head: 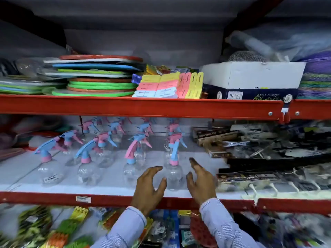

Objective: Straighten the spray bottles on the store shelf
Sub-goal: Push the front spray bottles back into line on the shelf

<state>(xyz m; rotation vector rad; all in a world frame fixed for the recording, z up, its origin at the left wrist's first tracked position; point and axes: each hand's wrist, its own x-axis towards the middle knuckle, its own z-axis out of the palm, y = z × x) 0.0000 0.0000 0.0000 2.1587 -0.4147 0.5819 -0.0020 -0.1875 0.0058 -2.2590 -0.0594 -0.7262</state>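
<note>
Several clear spray bottles with pink-and-blue trigger heads stand in rows on the white middle shelf (111, 183). The front right bottle (173, 173) stands between my two hands. My left hand (150, 187) is just left of it, fingers spread and slightly bent, thumb close to the bottle's side. My right hand (201, 181) is a little to its right, fingers straight and apart from the bottle. Neither hand grips anything. Further left in the front row stand three more bottles: one (131, 169), one (86, 169) and one (48, 172).
Dark boxed goods and hook racks (259, 169) crowd the shelf right of the bottles. A red shelf beam (143, 106) runs overhead, with stacked coloured boards (96, 77) and a white box (250, 81) above it. Packaged items hang below the red front rail (53, 197).
</note>
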